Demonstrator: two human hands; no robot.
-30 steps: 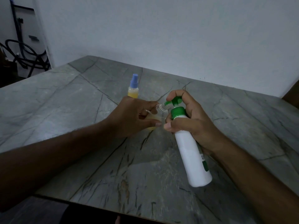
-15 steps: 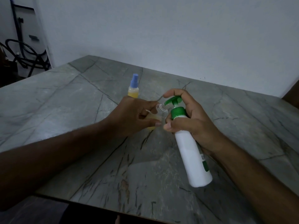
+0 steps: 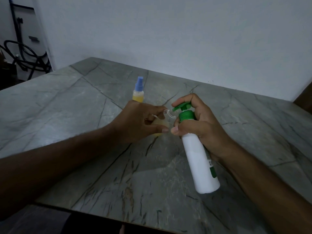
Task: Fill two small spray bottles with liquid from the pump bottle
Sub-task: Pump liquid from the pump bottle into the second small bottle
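Observation:
My left hand [image 3: 140, 123] grips a small clear spray bottle [image 3: 161, 126] with its cap off; yellowish liquid shows between my fingers and its open neck points right. My right hand [image 3: 197, 125] holds a white pump bottle [image 3: 200, 159] with a green pump head, tilted so its base points toward me. My index finger rests on the pump top and the green nozzle sits at the small bottle's open mouth. A second small spray bottle [image 3: 138, 92], filled with yellow liquid and closed with a blue sprayer, stands upright on the table behind my left hand.
The grey marble-patterned table [image 3: 84, 107] spreads around my hands, its front edge close to me. A white wall stands behind it. Black hoses and a dark frame [image 3: 22, 54] are at the far left, off the table.
The green pump head has risen from its pressed position as my right index finger lifted. Both hands and bottles otherwise stay in place.

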